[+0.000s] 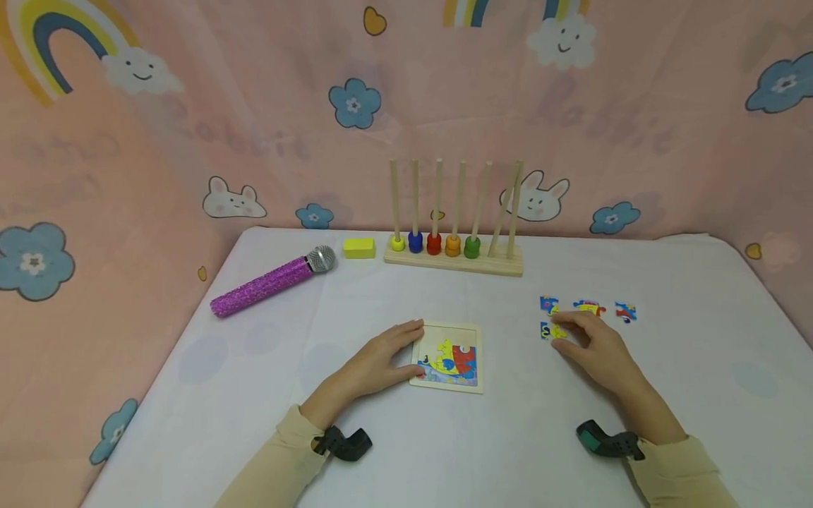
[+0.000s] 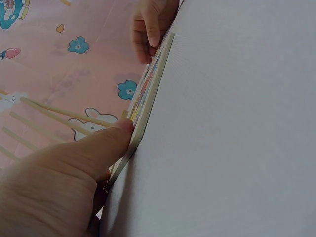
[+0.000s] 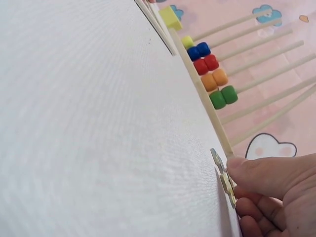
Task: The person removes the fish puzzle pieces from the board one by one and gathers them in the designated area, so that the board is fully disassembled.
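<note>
A square wooden puzzle board [image 1: 447, 326] lies on the table, its lower part filled with colourful pieces and bare wood above. My left hand [image 1: 380, 358] holds its left edge, thumb near the near corner and fingers at the far one; the left wrist view shows the thumb [image 2: 111, 140] against the frame. Further right, my right hand [image 1: 600, 349] is over a small group of loose pieces. Its thumb and fingers pinch a yellow-and-blue puzzle piece [image 1: 559, 331] at the table surface. Another puzzle piece [image 1: 548, 304] lies just beyond, partly behind the fingertips.
More loose pieces, a red-and-yellow one [image 1: 589, 307] and a blue-and-red one [image 1: 625, 312], lie beyond the right hand. At the back stand a wooden bead rack [image 1: 454, 263] with upright pegs, a yellow block [image 1: 359, 248] and a purple glittery microphone [image 1: 267, 285].
</note>
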A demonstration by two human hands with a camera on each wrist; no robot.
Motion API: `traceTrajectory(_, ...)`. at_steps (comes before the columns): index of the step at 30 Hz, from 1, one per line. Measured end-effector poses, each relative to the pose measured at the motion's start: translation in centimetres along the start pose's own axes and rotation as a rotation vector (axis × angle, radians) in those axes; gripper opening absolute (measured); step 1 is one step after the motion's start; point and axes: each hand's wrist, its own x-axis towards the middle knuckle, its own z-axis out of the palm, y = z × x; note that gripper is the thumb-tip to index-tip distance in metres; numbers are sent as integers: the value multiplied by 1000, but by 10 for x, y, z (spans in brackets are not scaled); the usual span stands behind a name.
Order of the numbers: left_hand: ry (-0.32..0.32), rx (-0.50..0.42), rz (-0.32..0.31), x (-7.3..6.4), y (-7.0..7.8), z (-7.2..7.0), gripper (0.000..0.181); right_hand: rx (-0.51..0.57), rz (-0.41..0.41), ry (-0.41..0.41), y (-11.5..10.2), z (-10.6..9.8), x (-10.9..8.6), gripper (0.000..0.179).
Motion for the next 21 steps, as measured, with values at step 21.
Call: traceTrajectory(21, -3, -24, -16, 0, 2, 0, 68, 75, -16, -45, -23, 0, 0, 45)
